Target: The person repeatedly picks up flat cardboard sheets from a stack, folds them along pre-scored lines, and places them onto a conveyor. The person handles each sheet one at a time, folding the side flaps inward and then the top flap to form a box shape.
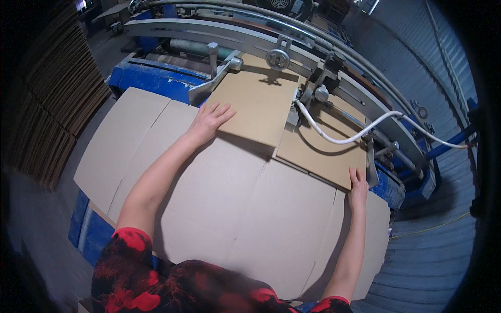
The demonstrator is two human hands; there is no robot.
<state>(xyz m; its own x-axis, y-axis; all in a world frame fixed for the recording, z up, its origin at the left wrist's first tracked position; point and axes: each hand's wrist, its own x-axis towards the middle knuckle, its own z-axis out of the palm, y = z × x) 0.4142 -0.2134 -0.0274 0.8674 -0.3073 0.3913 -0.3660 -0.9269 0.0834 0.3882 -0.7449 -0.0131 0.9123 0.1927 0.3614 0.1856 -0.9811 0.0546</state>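
A tan folded cardboard sheet [258, 107] lies partly under the machine's crossbar, its near edge toward me. A narrow slit separates its left panel from the right panel [323, 159]. My left hand [210, 121] rests on the left panel's near left edge with its fingers spread. At the near right corner, my right hand [358, 189] lies with its fingers extended along the edge; its thumb is hidden. Beneath both hands spreads a large, pale, creased cardboard sheet [219, 203].
A metal guide plate [206, 89] and a handwheel [277, 59] stand near the left panel. A white hose [339, 140] arches over the right panel. Blue machine frame [151, 78] shows at the sides. Tall cardboard stacks [47, 104] stand at left; corrugated metal wall at right.
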